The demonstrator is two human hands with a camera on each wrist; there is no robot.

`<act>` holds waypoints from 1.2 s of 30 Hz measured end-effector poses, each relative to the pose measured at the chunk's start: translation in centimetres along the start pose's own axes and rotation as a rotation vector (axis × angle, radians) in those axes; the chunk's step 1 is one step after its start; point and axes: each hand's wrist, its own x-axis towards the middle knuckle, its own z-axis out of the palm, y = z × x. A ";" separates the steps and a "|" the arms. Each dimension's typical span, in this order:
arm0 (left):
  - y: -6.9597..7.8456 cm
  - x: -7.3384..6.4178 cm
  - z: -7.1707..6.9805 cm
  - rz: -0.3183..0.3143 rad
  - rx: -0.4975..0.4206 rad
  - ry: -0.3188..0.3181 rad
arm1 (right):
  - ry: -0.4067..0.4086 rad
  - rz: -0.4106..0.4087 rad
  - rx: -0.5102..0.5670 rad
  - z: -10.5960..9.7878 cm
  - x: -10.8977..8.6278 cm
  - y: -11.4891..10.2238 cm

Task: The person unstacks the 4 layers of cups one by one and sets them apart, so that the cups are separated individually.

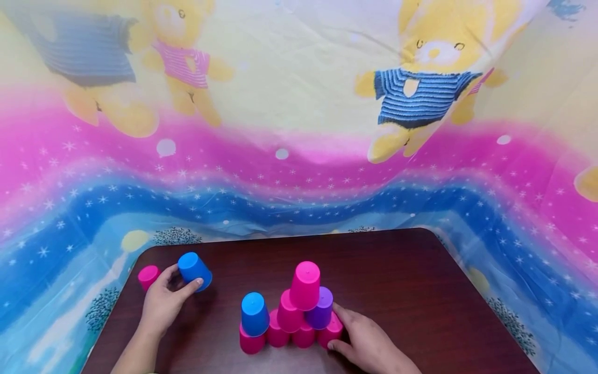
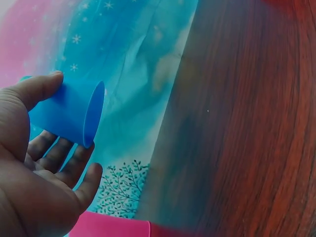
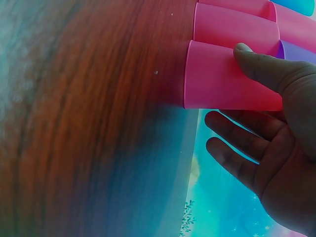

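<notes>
My left hand (image 1: 163, 304) grips a blue cup (image 1: 193, 271) between thumb and fingers, tilted, over the table's left side; the left wrist view shows its open rim facing away from the palm. My right hand (image 1: 366, 337) holds the rightmost pink cup (image 3: 232, 76) of a stack's bottom row, thumb on the near side, fingers on the far side. That row is several upside-down pink cups (image 1: 303, 337). Above it stand a blue cup (image 1: 254, 313) at the left end, a pink cup (image 1: 289, 312) and a purple cup (image 1: 321, 309). Another pink cup (image 1: 306, 285) tops these last two.
A lone pink cup (image 1: 148, 276) stands at the table's left edge, just beyond my left hand. The dark brown wooden table (image 1: 397, 275) has rounded back corners. A printed cloth (image 1: 299, 202) with bears and snowflakes hangs around its back and sides.
</notes>
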 end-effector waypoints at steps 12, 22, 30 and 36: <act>-1.3 0.6 0.1 -0.042 -0.007 0.003 | 0.010 -0.015 -0.004 0.1 0.0 0.2; -2.4 1.0 0.2 -0.068 -0.003 0.024 | 0.033 -0.034 -0.032 0.2 0.0 0.2; -3.5 1.4 0.3 -0.099 0.010 0.029 | 0.018 -0.022 -0.028 0.1 0.1 0.1; -4.1 1.5 0.2 -0.109 0.040 0.055 | 0.013 -0.010 -0.013 0.1 0.0 0.1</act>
